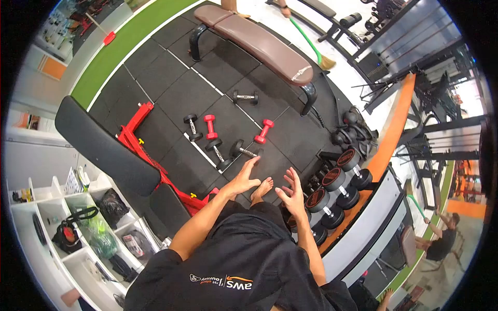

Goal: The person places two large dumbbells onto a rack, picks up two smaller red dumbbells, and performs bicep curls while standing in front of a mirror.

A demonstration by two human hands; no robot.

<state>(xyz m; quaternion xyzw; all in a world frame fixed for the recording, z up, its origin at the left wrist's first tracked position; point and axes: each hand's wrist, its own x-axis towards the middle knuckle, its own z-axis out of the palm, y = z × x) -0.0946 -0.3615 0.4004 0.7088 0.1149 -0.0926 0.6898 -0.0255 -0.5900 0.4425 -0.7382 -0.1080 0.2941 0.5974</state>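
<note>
My left hand [243,179] is held out in the air with its fingers apart and nothing in it. It is nearest to a black and chrome dumbbell [246,150] on the floor. My right hand [293,197], also open and bare, hovers beside the dumbbell rack [358,220]. A red dumbbell [209,127] lies on the black mat, and a second red dumbbell [264,131] rests to its right. Around them are more black and chrome dumbbells, one [192,127] on the left, one [218,154] nearer me and one [245,97] farther off.
A brown padded bench [254,44] stands ahead; a black-padded bench [106,145] with a red frame is at left. White cubbies [83,259] hold bags at lower left. Beyond the brown bench, a person's hand [285,11] grips a green-handled broom [308,39].
</note>
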